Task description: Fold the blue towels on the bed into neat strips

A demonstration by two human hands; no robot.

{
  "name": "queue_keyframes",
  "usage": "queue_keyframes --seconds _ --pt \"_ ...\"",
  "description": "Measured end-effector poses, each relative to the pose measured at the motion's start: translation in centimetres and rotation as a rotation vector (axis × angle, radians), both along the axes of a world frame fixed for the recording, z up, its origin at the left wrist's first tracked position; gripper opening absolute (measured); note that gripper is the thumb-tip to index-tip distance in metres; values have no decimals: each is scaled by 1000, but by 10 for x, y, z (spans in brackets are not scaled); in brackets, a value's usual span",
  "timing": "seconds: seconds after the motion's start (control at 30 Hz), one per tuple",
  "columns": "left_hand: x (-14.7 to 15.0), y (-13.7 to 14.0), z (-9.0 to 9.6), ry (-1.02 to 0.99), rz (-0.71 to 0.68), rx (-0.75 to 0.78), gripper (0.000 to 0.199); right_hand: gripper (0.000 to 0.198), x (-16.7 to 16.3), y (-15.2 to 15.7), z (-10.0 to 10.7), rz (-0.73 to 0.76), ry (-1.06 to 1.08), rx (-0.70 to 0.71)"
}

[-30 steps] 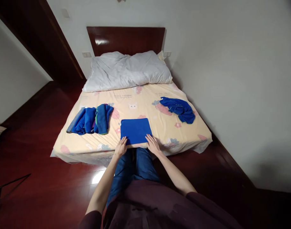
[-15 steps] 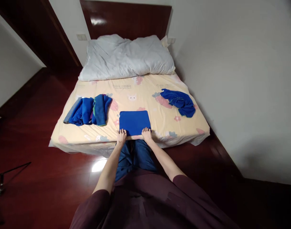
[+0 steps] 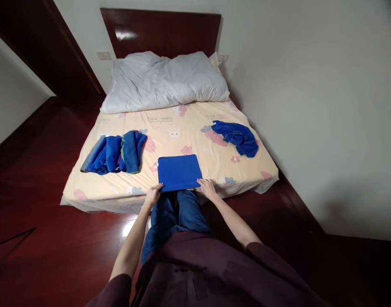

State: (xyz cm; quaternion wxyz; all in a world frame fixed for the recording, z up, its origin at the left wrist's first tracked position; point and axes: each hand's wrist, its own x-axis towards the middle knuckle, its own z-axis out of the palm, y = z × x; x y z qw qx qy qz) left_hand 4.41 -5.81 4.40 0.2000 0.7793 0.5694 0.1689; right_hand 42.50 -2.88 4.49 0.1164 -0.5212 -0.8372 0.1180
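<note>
A blue towel [image 3: 179, 170], folded into a flat rectangle, lies at the front edge of the bed. My left hand [image 3: 153, 195] pinches its near left corner, fingertips on top. At the near right corner, my right hand [image 3: 207, 188] has its fingers closed on the edge of the cloth. To the left is a row of rolled blue and grey towels [image 3: 114, 154], some with green or purple trim. A crumpled blue towel [image 3: 237, 137] rests on the right side of the bed.
The bed [image 3: 173, 121] has a cream sheet with rabbit and carrot prints. A pale grey quilt [image 3: 165, 81] is heaped against the dark wooden headboard [image 3: 163, 32]. A wall [image 3: 310, 106] runs along the right. A thin black stand [image 3: 14, 238] is at the lower left on the red-brown floor.
My hands have moved from on top of the folded towel's near edge outward to its two near corners. The view has shifted a little; the other towels lie as before.
</note>
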Motion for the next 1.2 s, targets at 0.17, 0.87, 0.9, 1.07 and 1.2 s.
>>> queue_keyframes --seconds 0.17,0.87,0.9,1.07,1.2 --pt "-6 8 -6 -318 151 -57 48 48 2 14 -6 -285 589 -82" --pt "-10 31 -11 -348 416 -7 23 26 9 27 -17 -414 770 -119" --pt "-10 31 -11 -348 431 -5 25 34 10 27 -16 -407 753 -111" --pt "-8 31 -10 -338 473 -5 28 49 9 25 -12 -379 702 -88" --pt "-5 32 -10 -320 493 -9 30 52 8 25 -10 -399 693 -104"
